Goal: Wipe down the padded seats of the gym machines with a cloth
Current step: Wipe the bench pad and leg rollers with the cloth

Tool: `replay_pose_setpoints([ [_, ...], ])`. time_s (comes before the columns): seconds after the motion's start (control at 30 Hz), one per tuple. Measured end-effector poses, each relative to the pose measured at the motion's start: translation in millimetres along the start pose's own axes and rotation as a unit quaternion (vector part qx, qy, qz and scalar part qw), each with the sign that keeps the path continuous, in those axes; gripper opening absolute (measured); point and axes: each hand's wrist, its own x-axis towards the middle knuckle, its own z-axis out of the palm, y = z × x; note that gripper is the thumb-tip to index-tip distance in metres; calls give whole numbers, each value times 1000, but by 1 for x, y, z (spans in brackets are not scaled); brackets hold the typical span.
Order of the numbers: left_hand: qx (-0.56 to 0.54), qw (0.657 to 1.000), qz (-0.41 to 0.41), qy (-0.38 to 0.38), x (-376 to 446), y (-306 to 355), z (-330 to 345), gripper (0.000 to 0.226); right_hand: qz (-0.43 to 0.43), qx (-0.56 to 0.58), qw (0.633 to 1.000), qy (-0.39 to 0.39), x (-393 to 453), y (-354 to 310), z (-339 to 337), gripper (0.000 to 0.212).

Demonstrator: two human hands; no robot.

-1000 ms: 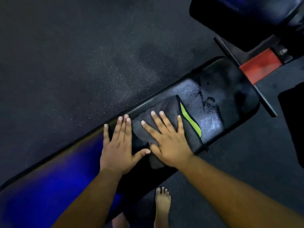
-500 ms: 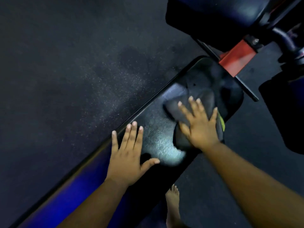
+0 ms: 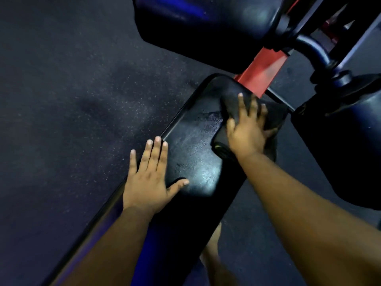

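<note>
The dark grey, bunched-up cloth [image 3: 231, 112] lies at the far end of the long black padded bench [image 3: 191, 153], its folds blurred, under the right hand [image 3: 246, 129], which presses it down with fingers spread and seemingly straight. The bench's vinyl beside it shines with wet streaks. The left hand [image 3: 147, 182] rests flat and wide on the bench's near edge, holding nothing, above the speckled dark rubber floor [image 3: 72, 100].

Dim light falls on a dark speckled rubber floor [image 3: 72, 100], with a red machine frame [image 3: 261, 71] beyond.
</note>
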Motion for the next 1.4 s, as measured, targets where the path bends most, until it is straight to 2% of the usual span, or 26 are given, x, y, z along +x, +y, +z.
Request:
replay_pose_setpoints([
  [0.07,3,1000,0,-2,0,0,-2,109,-94,-35,995,8,-13,-33,4,79],
  [0.13,12,1000,0,-10,0,1,-4,109,-236,-66,970,-13,-29,-55,11,78],
  [0.2,16,1000,7,-7,0,0,-3,108,-324,-88,941,-28,-23,-53,11,77],
  [0.23,17,1000,8,-8,0,0,-4,108,-329,-89,940,-28,-17,-42,8,77],
  [0.3,22,1000,13,-13,0,-1,-5,107,-278,-71,958,-23,-25,-11,4,76],
  [0.37,23,1000,15,-14,0,0,-6,106,-218,-59,973,-36,-62,11,7,78],
  [0.4,20,1000,17,-16,0,0,-6,105,-216,-69,973,-50,-84,13,9,80],
  [0.5,11,1000,17,-14,-1,-1,-6,103,-266,-99,957,-58,-102,-4,15,78],
  [0.57,10,1000,19,-8,0,-1,-4,102,-316,-97,943,-37,-59,-34,14,71],
  [0.63,13,1000,17,6,0,-1,-2,101,-344,-91,933,-51,-2,-76,8,64],
  [0.7,17,1000,15,11,-2,-3,-1,101,-332,-93,936,-69,44,-98,-3,60],
  [0.77,20,1000,18,15,-1,-4,-1,101,-280,-72,956,-55,67,-82,-10,61],
  [0.87,20,1000,18,11,-1,-3,-1,101,-111,22,994,-3,54,-16,-13,62],
  [0.93,13,1000,16,6,-1,-2,-2,102,-14,44,999,9,16,14,-9,68],
  [0.97,9,1000,15,1,0,-2,-4,102,7,34,999,5,-9,17,-5,71],
  [1.03,8,1000,14,-4,1,-2,-5,102,-19,-3,999,-31,-56,2,7,78],
  [1.1,11,1000,16,-5,0,-2,-5,101,-87,-26,994,-66,-72,-23,13,80],
  [1.2,6,1000,20,14,-1,-5,-1,101,-208,-43,975,-57,-34,-32,6,79],
  [1.27,5,999,20,26,-1,-4,2,101,-238,-43,969,-42,-1,-11,-5,77],
  [1.33,2,999,20,25,0,-3,2,101,-161,-5,987,-26,5,16,-8,75],
  [1.4,-1,1000,20,21,0,-1,0,102,-19,67,997,-15,-32,29,1,74],
])
